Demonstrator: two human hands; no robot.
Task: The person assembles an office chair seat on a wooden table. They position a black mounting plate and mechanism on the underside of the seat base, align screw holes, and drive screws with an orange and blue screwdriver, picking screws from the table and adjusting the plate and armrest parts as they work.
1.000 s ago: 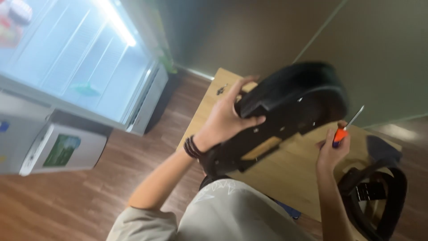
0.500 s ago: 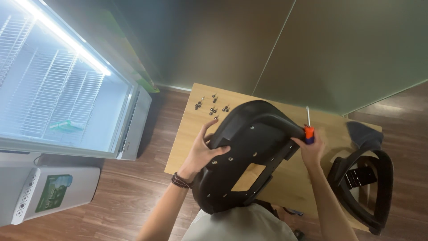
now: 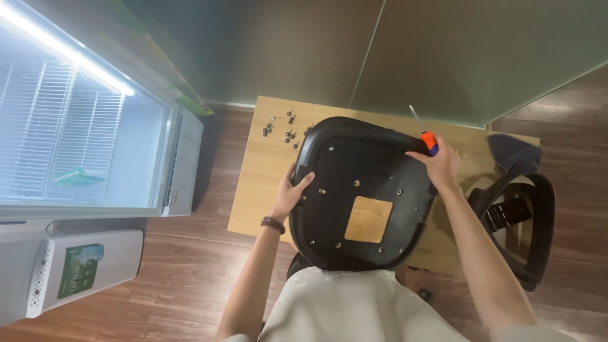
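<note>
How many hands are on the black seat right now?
2. The left hand grips the left edge of the seat. The right hand rests on its upper right edge, holding a screwdriver.

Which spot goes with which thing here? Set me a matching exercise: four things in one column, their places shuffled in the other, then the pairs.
Things:
1. screws
2. screwdriver
3. chair seat
4. bracelet

Places:
A. gripped by the right hand
B. around the left wrist
C. scattered on the wooden table, beyond the seat
D. lying underside up, steadied at its edge by the left hand

Pairs: 1-C, 2-A, 3-D, 4-B
</note>
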